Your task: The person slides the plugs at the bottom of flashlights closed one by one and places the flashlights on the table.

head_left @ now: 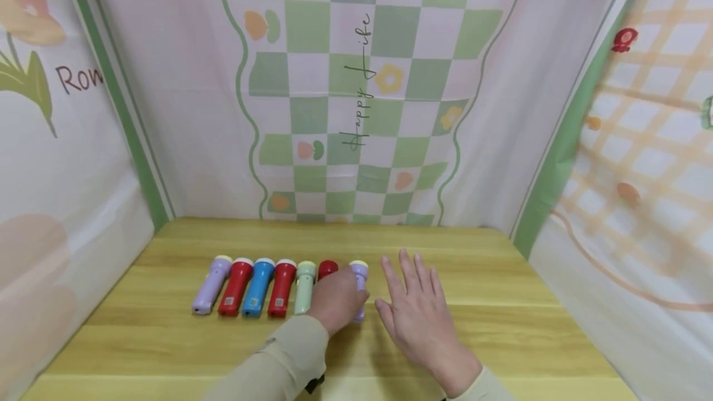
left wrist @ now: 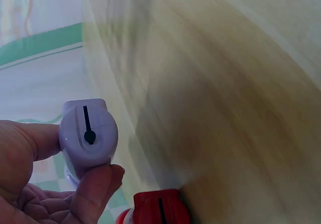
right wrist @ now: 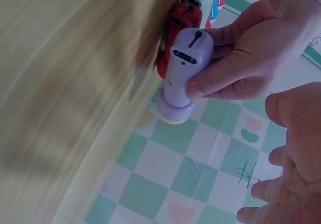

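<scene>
My left hand (head_left: 338,302) pinches a purple flashlight (right wrist: 186,73) at the right end of a row of flashlights. In the left wrist view its purple end (left wrist: 90,133) sits between thumb and finger. Just left of it lies a red flashlight (head_left: 327,268), partly hidden by the left hand in the head view. Beside that is a pale green flashlight (head_left: 304,283). My right hand (head_left: 419,317) is to the right of the held flashlight, fingers extended and apart, holding nothing.
Farther left in the row lie a red flashlight (head_left: 282,288), a blue one (head_left: 259,288), another red one (head_left: 236,288) and a purple one (head_left: 212,285). They rest on a wooden table (head_left: 501,339). Printed curtains (head_left: 195,110) hang behind and at both sides.
</scene>
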Action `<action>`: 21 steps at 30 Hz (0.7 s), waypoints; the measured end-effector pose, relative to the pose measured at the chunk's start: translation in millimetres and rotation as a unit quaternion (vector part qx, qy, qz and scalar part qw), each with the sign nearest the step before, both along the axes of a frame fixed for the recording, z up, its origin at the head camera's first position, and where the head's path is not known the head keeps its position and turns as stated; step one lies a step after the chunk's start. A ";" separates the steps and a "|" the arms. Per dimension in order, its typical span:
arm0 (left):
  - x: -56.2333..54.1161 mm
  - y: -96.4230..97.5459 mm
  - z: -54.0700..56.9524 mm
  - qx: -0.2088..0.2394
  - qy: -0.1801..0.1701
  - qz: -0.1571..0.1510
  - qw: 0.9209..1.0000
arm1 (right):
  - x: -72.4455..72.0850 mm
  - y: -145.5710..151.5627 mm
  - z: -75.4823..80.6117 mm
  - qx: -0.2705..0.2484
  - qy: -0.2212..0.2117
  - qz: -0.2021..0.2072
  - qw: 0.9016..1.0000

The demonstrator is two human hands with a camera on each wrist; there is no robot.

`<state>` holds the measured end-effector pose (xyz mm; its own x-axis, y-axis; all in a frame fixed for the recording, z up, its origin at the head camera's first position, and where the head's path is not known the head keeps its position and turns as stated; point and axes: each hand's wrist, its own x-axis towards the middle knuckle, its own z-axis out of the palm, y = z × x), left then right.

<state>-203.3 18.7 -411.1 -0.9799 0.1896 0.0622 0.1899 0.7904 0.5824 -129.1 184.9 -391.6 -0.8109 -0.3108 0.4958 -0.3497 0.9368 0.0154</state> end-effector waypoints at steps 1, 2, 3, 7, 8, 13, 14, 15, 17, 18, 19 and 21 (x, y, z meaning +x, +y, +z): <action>-0.7 1.7 -1.0 -0.010 0.006 0.002 1.000 | 0.0 0.1 0.1 0.000 -0.002 -0.001 1.000; -1.3 3.1 -1.8 -0.020 0.011 0.002 1.000 | 0.1 0.2 0.2 0.000 -0.003 -0.003 1.000; -1.9 4.5 -2.7 -0.031 0.018 0.001 0.999 | 0.2 0.2 0.3 0.000 -0.004 -0.004 1.000; -3.7 8.2 -7.5 -0.077 0.058 -0.008 0.995 | 1.6 -0.2 1.2 0.000 -0.009 -0.006 1.000; -3.7 8.6 -8.3 -0.086 0.068 -0.011 0.994 | 2.0 -0.4 1.5 -0.001 -0.009 -0.006 1.000; -2.8 9.5 -12.9 -0.120 0.100 -0.025 0.987 | 3.3 -2.0 1.3 0.002 -0.007 -0.003 1.000; -2.4 9.7 -13.8 -0.124 0.102 -0.025 0.987 | 3.4 -2.3 0.9 0.002 -0.006 -0.003 1.000; -2.1 10.0 -14.6 -0.127 0.104 -0.024 0.986 | 3.6 -2.4 0.5 0.002 -0.006 -0.002 1.000; -1.6 10.9 -16.0 -0.132 0.104 -0.018 0.986 | 3.7 -2.5 -0.3 0.001 -0.006 -0.002 1.000; -1.4 11.4 -16.6 -0.136 0.106 -0.014 0.985 | 3.6 -2.5 -0.6 0.001 -0.006 -0.002 1.000; -1.4 12.1 -17.3 -0.139 0.110 -0.008 0.984 | 3.5 -2.6 -0.7 0.001 -0.004 -0.002 1.000; -1.2 13.4 -19.3 -0.149 0.126 0.001 0.981 | 3.0 -2.8 -0.7 0.001 0.000 -0.001 1.000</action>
